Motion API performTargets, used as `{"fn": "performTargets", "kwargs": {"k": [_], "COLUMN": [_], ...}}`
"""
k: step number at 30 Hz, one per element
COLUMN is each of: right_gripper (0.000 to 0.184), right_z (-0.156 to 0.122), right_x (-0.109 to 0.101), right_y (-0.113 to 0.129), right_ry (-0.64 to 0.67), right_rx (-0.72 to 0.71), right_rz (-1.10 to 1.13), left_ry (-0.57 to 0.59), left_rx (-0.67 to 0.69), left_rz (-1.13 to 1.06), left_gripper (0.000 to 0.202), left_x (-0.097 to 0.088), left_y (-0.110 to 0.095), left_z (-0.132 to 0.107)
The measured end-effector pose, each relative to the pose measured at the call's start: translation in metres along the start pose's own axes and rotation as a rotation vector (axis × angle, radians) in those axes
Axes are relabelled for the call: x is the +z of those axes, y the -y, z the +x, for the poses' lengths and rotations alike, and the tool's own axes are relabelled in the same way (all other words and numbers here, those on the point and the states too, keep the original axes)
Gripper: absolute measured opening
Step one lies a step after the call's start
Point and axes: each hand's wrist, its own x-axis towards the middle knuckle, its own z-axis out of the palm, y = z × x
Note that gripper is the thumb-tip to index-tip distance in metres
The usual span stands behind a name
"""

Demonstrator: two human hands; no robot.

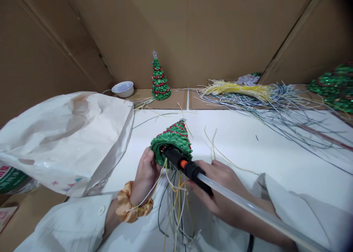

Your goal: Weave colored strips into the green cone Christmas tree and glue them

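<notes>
My left hand (145,173) grips a small green Christmas tree (175,136) by its base edge. The tree lies tilted, its hollow underside facing me and its tip pointing away. In my right hand (220,185) is a black hot glue gun (176,156) with an orange band, and a long translucent glue stick (242,204) runs out of its rear. The gun's nozzle reaches into the hollow base, so its tip is mostly hidden. Yellow, white and dark green wires (179,200) hang out of the base between my hands. One white wire crosses my left wrist.
A decorated tree (160,82) stands upright at the back, beside a white bowl (123,89). Bundled wires (242,92) spread across the right rear. A white plastic bag (63,138) fills the left side. More green trees (335,86) are at far right. Cardboard walls (165,24) enclose the white table.
</notes>
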Motion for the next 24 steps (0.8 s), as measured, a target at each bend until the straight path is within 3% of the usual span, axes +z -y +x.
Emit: {"fn": "performTargets", "kwargs": {"k": [6, 14, 19, 24], "right_gripper": [0.020, 0.018, 0.021, 0.019], "right_z": [0.0019, 0.0027, 0.0005, 0.0009], "right_x": [0.0000, -0.0009, -0.0007, 0.0032], "right_y": [0.0045, 0.0069, 0.0068, 0.0033], "right_ry": [-0.031, 0.025, 0.050, 0.074], "right_rx": [0.030, 0.047, 0.137, 0.072], "right_rz": [-0.034, 0.033, 0.130, 0.165], "left_ry": [0.039, 0.024, 0.022, 0.021], "left_rx": [0.070, 0.041, 0.016, 0.015], "left_rz": [-0.027, -0.002, -0.007, -0.003], "left_gripper": [0.017, 0.019, 0.017, 0.018], "left_x": [0.0043, 0.0027, 0.0020, 0.0035], "left_y": [-0.0004, 0.0021, 0.0008, -0.0023], "left_z": [0.0008, 0.0042, 0.0025, -0.0003]}}
